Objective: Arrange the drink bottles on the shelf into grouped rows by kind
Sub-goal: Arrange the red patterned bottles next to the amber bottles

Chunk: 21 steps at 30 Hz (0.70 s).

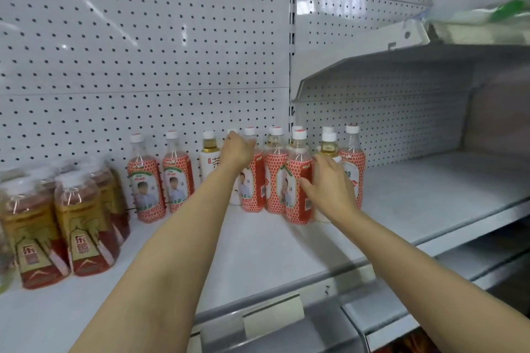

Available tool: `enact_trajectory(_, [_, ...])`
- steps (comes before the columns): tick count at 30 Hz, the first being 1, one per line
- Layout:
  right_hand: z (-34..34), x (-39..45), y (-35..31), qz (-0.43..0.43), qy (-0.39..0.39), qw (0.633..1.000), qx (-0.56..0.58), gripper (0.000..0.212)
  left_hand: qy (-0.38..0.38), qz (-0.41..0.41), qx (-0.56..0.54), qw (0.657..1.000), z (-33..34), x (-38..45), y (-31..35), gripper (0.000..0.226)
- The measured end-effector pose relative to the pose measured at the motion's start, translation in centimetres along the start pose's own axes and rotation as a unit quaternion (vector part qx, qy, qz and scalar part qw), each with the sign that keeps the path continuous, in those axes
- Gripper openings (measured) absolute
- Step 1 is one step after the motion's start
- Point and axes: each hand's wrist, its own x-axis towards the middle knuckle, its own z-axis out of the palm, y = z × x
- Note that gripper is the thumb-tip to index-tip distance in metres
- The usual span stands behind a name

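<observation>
Several white-capped bottles stand along the back of the white shelf (258, 243). Two red honeycomb-label bottles (146, 180) stand apart at the left of the row, next to a white-label tea bottle (208, 157). My left hand (236, 149) reaches over the row and grips the upper part of a white-label bottle behind the red ones. My right hand (329, 183) wraps around a white-label tea bottle (328, 143) beside a front red honeycomb bottle (298, 180). Further red bottles stand around both hands.
Amber tea bottles with gold and red labels (83, 223) are grouped at the left front of the shelf. The pegboard back wall (143, 51) is close behind the row. A grey upper shelf (401, 66) overhangs the bare right section. A price rail (272, 312) edges the front.
</observation>
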Motion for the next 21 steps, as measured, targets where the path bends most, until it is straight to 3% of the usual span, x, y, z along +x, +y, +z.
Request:
enact_trajectory(5, [-0.1,1.6,-0.8,0.015,0.005,0.999,0.04,0.059,-0.006,-0.012,-0.161,0.987,1.0,1.7,0.8,0.051])
enact_trajectory(12, [2.1,3.9,-2.3,0.077,0.041,0.976,0.198,0.071,0.063,0.028,-0.111,0.991,-0.3,1.0,-1.3,0.03])
enact_trajectory(15, [3.3,4.8,-2.9,0.111,0.04,0.968,0.222,0.063,0.091,0.032,-0.14,0.985,-2.3,-0.3,-3.1,0.023])
enact_trajectory(21, [4.9,5.8,-3.8,0.137,0.124,0.951,0.246,0.029,0.108,0.068,-0.11,0.986,-6.3,-2.2,-5.7,0.022])
